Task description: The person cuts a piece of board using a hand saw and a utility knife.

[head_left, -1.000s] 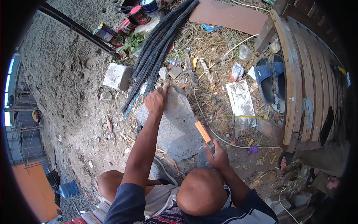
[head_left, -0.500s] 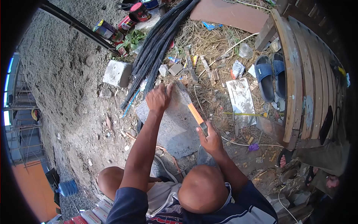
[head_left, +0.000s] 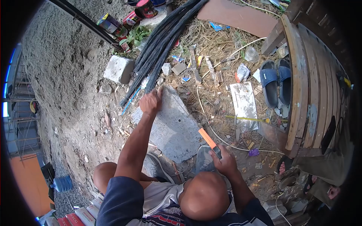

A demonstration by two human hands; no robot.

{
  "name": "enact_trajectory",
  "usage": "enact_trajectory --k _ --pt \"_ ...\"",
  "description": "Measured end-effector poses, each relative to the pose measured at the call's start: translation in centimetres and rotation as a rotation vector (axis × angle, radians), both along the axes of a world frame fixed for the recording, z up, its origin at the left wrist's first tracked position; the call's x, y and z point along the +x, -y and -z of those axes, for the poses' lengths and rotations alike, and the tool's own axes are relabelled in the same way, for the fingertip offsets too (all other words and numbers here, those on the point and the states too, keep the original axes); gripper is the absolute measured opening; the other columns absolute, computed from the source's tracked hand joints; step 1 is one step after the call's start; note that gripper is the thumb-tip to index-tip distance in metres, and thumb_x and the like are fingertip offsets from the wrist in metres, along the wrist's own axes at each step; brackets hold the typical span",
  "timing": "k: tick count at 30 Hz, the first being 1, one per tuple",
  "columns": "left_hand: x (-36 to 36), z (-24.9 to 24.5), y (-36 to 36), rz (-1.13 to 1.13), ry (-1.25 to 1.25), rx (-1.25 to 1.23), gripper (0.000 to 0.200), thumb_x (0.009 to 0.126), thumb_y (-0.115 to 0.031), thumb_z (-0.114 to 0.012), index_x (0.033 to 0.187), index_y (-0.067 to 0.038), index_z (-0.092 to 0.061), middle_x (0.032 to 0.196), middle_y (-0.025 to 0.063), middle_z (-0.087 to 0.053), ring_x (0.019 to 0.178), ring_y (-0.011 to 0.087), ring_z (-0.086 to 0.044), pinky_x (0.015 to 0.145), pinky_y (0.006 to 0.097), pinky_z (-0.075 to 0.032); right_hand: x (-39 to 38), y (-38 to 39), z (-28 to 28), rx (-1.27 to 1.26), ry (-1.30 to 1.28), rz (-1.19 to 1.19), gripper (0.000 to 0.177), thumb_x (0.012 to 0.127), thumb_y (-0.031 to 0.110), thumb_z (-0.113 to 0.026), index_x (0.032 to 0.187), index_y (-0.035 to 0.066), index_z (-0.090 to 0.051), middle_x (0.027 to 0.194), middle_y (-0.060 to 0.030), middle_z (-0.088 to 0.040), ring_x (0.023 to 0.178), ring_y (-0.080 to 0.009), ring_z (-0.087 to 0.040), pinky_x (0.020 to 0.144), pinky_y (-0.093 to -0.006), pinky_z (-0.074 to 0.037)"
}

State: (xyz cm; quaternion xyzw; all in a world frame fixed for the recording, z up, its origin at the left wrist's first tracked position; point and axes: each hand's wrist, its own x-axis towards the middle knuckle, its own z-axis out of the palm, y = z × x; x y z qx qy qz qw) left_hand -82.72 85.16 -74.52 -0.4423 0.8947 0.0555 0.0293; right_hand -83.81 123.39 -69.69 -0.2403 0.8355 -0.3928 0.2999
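A rough grey slab (head_left: 175,130) lies on the ground in front of the shoes. My left hand (head_left: 151,101) is at its upper left corner, fingers bent over the edge and pressed together. My right hand (head_left: 225,160) is closed around the dark grip of an orange-handled tool (head_left: 207,138), right of the slab. The tool's thin dark blade runs up and left along the slab's right edge; its far end is hard to make out.
Dark strands (head_left: 158,49) and a white block (head_left: 118,69) lie beyond the slab. Paint cans (head_left: 113,26) stand at the upper left. Blue slippers (head_left: 269,83) sit beside a wooden slatted bench (head_left: 309,86). Another person's foot (head_left: 284,165) shows at the right.
My right hand has drawn the orange-handled tool down and to the right. My left hand is slightly lower and further left in view, still at the slab's corner.
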Motion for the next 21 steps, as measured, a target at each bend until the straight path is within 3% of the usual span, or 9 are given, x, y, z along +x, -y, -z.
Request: enact_trajectory --k 3,5,10,13,15,17,21 --pt "-0.8 -0.9 -0.4 0.014 -0.006 -0.011 0.057 0.098 -0.058 -0.042 0.087 -0.009 -0.069 0.083 0.0259 -0.069 0.082 0.0434 -0.068 0.073 0.0530 -0.052 1.4 -2.0 -0.9 -0.148 -0.042 0.013 0.038 0.092 0.030 -0.066 0.114 0.000 -0.059 0.091 -0.0252 -0.067 0.087 -0.0475 -0.064 0.073 -0.0501 -0.051" --pt "-0.8 -0.9 -0.3 0.002 -0.016 0.032 0.061 0.097 -0.063 -0.040 0.091 -0.012 -0.074 0.083 0.0257 -0.069 0.083 0.0440 -0.068 0.077 0.0519 -0.051 1.0 -3.4 -1.2 -0.059 0.114 0.044 0.041 0.092 0.032 -0.067 0.116 0.000 -0.059 0.094 -0.0261 -0.067 0.089 -0.0476 -0.065 0.075 -0.0504 -0.051" --pt "0.5 0.2 0.5 0.010 -0.063 -0.017 0.059 0.098 -0.059 -0.043 0.081 -0.008 -0.068 0.076 0.0247 -0.067 0.076 0.0437 -0.067 0.070 0.0521 -0.051 -0.6 -1.6 -0.9 -0.003 0.024 0.101 0.043 0.092 0.034 -0.068 0.113 -0.002 -0.059 0.098 -0.0273 -0.068 0.090 -0.0481 -0.065 0.073 -0.0514 -0.051" --pt "1.0 0.7 -0.1 -0.012 -0.041 -0.034 0.060 0.097 -0.059 -0.043 0.079 -0.008 -0.068 0.076 0.0250 -0.067 0.076 0.0434 -0.067 0.070 0.0524 -0.051 -2.1 -1.8 -2.5 0.079 0.157 0.057 0.043 0.092 0.033 -0.068 0.113 -0.003 -0.060 0.097 -0.0278 -0.068 0.090 -0.0483 -0.064 0.074 -0.0512 -0.051" --pt "0.6 0.4 0.2 -0.019 -0.039 -0.034 0.060 0.098 -0.059 -0.043 0.079 -0.008 -0.068 0.076 0.0250 -0.068 0.076 0.0434 -0.067 0.071 0.0522 -0.052 -2.5 -1.8 -2.9 0.026 -0.005 -0.024 0.042 0.092 0.032 -0.068 0.113 -0.003 -0.060 0.095 -0.0273 -0.068 0.089 -0.0481 -0.065 0.074 -0.0509 -0.052" --pt "0.2 0.1 0.2 0.004 -0.044 -0.056 0.059 0.097 -0.059 -0.044 0.079 -0.008 -0.068 0.076 0.0248 -0.068 0.076 0.0435 -0.067 0.070 0.0517 -0.052 -1.6 -2.4 -3.0 -0.011 0.057 -0.058 0.040 0.091 0.030 -0.068 0.112 -0.003 -0.060 0.094 -0.0267 -0.068 0.087 -0.0474 -0.065 0.073 -0.0507 -0.052" --pt "-0.8 -0.5 -0.6 0.032 -0.097 -0.088 0.058 0.097 -0.060 -0.045 0.081 -0.010 -0.071 0.071 0.0225 -0.067 0.072 0.0420 -0.068 0.068 0.0503 -0.052 -0.1 -1.8 -1.8 -0.070 -0.134 -0.042 0.036 0.089 0.025 -0.070 0.109 -0.003 -0.060 0.089 -0.0257 -0.068 0.083 -0.0450 -0.067 0.069 -0.0496 -0.052"
